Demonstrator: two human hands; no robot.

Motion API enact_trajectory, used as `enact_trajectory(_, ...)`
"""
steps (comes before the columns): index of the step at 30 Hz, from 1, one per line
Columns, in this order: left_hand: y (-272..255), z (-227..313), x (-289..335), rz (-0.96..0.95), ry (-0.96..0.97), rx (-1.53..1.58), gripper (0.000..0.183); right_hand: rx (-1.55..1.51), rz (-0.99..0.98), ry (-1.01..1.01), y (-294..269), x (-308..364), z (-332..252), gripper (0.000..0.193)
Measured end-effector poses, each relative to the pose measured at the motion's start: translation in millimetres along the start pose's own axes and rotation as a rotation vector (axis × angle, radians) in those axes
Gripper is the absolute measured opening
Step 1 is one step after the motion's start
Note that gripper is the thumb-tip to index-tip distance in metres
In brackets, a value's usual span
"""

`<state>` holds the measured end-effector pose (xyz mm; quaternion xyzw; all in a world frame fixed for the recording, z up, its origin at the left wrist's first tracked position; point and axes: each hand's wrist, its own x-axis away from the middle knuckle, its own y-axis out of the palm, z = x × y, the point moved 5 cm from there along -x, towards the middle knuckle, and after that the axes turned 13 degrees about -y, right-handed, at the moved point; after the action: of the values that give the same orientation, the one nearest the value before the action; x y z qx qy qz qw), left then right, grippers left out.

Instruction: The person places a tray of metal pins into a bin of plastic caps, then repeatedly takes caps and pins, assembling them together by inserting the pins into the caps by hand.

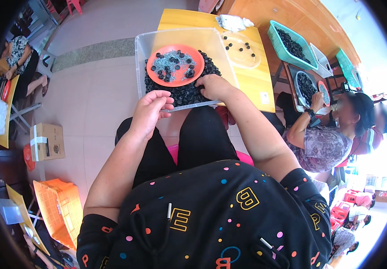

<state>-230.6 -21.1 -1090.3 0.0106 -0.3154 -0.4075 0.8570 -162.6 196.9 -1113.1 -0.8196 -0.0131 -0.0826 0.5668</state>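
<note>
In front of me a clear plastic bin [140, 67] holds a heap of small black round parts [183, 95]. An orange-red plate [197, 62] rests on that heap, carrying thin silvery metal pieces [173, 57] and several black parts. My left hand [151, 110] is above the bin's near left edge, its thumb and fingertips drawn together; whatever they hold is too small to make out. At the near right of the plate, my right hand [214, 87] reaches into the black parts with its fingers bent together. Its fingertips are partly hidden among them.
A yellow table [258, 67] beside the bin bears a clear round lid [243, 59] with several black parts, and a white plastic bag [234, 22]. Right of it stand a green basket [276, 42] and a co-worker [323, 143]. An orange crate [56, 210] and a cardboard box [47, 141] are left.
</note>
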Motion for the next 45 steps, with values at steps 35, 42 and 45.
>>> enact_trajectory(35, -8, -3, -1, -0.068, -0.035, 0.159, 0.023, -0.85, 0.191, -0.332, -15, 10, -102, 0.017)
enact_trajectory(42, -5, -3, 5, 0.033, -0.058, 0.125, 0.023, 0.19, 0.282, -0.274, -15, -36, -31, 0.018)
enact_trajectory(45, -5, -4, 5, 0.007, -0.053, 0.135, 0.023, 0.215, 0.143, -0.162, -12, -47, -24, 0.018)
